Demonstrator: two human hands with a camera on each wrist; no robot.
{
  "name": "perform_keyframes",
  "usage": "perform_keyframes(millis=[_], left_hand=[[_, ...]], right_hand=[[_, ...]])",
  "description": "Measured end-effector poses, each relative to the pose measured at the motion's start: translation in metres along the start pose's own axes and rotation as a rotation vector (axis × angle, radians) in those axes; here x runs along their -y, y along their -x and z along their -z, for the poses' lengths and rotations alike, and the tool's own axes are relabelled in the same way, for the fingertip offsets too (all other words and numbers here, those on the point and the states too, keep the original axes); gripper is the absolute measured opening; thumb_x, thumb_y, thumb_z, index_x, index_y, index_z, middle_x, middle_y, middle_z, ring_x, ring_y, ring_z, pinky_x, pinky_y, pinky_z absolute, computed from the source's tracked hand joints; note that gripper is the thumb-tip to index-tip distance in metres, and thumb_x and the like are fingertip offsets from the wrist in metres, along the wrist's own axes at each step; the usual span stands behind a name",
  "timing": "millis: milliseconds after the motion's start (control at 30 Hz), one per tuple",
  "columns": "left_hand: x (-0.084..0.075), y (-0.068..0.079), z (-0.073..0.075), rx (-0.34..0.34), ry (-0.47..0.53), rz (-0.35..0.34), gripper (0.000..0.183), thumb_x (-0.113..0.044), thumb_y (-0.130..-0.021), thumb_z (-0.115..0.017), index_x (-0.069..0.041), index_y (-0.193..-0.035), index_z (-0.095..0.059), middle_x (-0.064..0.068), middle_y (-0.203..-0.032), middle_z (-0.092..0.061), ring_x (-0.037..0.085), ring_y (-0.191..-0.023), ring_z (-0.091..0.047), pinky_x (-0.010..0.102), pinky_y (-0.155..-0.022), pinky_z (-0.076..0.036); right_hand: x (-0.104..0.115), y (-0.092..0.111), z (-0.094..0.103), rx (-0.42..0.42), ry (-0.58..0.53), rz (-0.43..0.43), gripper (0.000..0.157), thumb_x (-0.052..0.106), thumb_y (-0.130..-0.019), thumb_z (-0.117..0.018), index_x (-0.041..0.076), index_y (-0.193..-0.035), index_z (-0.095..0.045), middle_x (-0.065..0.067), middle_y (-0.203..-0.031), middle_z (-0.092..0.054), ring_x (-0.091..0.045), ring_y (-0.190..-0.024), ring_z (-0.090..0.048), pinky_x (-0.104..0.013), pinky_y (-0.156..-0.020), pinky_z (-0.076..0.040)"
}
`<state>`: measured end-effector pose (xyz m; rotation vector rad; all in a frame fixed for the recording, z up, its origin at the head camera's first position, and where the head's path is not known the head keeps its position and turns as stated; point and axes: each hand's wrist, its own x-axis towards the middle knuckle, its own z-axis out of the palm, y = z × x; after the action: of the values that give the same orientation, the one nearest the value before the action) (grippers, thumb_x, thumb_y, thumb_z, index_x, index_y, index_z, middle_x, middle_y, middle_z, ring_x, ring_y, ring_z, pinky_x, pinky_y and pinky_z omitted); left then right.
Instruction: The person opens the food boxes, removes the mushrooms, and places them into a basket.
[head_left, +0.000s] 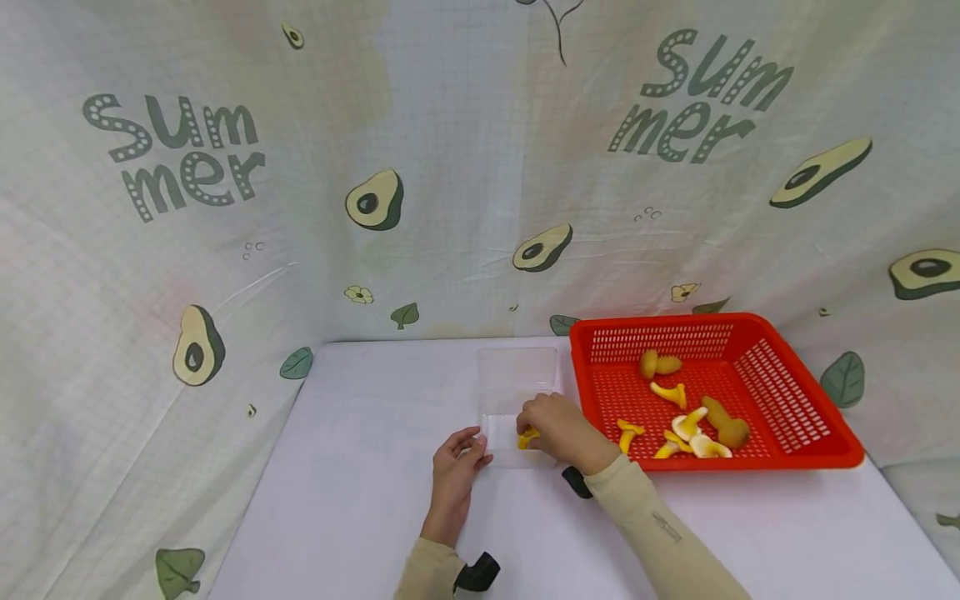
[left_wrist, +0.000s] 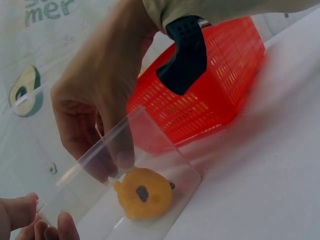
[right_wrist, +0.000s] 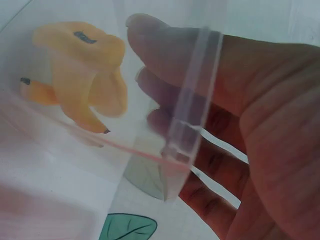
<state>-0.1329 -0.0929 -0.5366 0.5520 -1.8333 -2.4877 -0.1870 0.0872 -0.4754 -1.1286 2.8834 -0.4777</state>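
Note:
A clear plastic box (head_left: 501, 429) stands on the table, its clear lid (head_left: 517, 367) folded back behind it. The left hand (head_left: 453, 479) pinches the box's left edge between thumb and fingers; its fingertips (left_wrist: 67, 227) show in the left wrist view. My right hand (head_left: 558, 429) reaches over the rim, thumb and fingers loosely bent inside the box. Yellow chanterelle mushrooms (right_wrist: 75, 75) with dark marks lie in there; how many is unclear. In the right wrist view, a small gap separates the right thumb tip (right_wrist: 142, 25) from the mushroom cap.
A red perforated basket (head_left: 806, 462) stands at the right, close to the right forearm. It holds several yellow chanterelles (head_left: 667, 393) and brown mushrooms (head_left: 726, 423). A white cloth covers the table (head_left: 360, 467); a printed curtain (head_left: 450, 125) hangs behind.

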Motion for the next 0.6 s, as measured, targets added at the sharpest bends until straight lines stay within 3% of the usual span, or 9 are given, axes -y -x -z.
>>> perform_keyframes(millis=[333,600], left_hand=[[0.001,0.001,0.001,0.013,0.003,-0.030,0.037,0.000,-0.086,-0.064,0.014,-0.117,-0.050,0.009,-0.087,-0.050,0.027,-0.082,-0.059,0.031,-0.071,-0.055],[0.001,0.001,0.001,0.011,-0.001,-0.013,0.035,-0.001,-0.087,-0.062,0.013,-0.117,-0.051,0.009,-0.087,-0.052,0.017,-0.073,-0.058,0.031,-0.072,-0.055]], right_hand=[[-0.001,-0.006,-0.009,0.023,0.050,-0.043,0.017,0.018,-0.065,-0.085,0.016,-0.079,-0.075,0.006,-0.071,-0.063,-0.013,-0.066,-0.049,-0.030,-0.067,-0.044],[-0.003,-0.008,-0.013,0.019,0.024,-0.074,0.015,0.017,-0.067,-0.083,0.015,-0.079,-0.075,0.008,-0.065,-0.059,-0.014,-0.065,-0.046,-0.029,-0.066,-0.043]])
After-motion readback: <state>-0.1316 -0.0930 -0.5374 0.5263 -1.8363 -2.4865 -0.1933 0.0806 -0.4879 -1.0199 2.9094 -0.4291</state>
